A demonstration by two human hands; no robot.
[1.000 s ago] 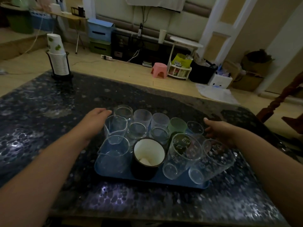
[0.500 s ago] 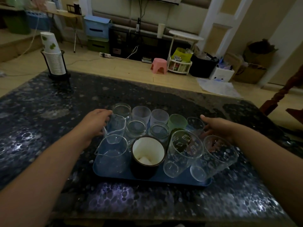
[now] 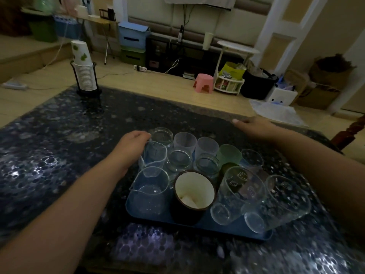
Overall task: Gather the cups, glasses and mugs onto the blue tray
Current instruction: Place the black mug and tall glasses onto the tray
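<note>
Tray front: the blue tray [image 3: 227, 227] is sitting nearest the wearer, already crowded; a dark mug [image 3: 192, 196] and a spouted clear beaker [image 3: 149, 191] are standing toward the wrist side of the left fingers.
Right front: two tall clear glasses [image 3: 240, 191], printed, are leaning together, below and inward of the right fingers.
Left hand [image 3: 130, 148]: fingers are curling loosely against a smaller spouted cup [image 3: 155, 156]; whether they are actually gripping it, cannot tell.
Middle rows: small glasses and a green cup [image 3: 229, 154] are packing the tray just right of the left fingertips.
Right hand [image 3: 256, 128]: fingers are lying together and flat, holding nothing, hovering beyond the tray's far right corner.
Far table: a paper cup stack [image 3: 83, 70] in a rack is standing well beyond the left fingertips, off the tray.
Progress (judgement): gathering is looking nearly done; only nudging and possibly that stack are remaining.
</note>
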